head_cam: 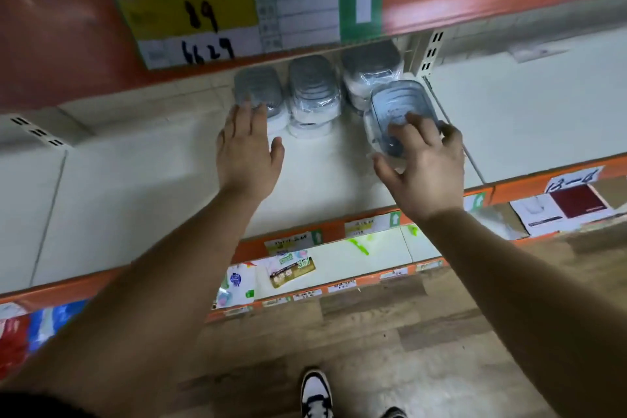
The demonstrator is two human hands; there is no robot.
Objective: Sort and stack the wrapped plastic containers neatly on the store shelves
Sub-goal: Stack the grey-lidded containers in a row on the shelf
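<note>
Seen from above, two bare arms reach onto a pale store shelf (152,180) with an orange front edge. The right hand (425,166) grips a clear wrapped plastic container (397,108), tilted, fingers spread over its lid. The left hand (247,149) lies open and flat, its fingertips touching the leftmost of three stacks of wrapped containers (314,95) at the back. A handwritten price sign (200,7) hangs above. Below, a black-and-white sneaker (315,394) stands on wooden flooring.
</note>
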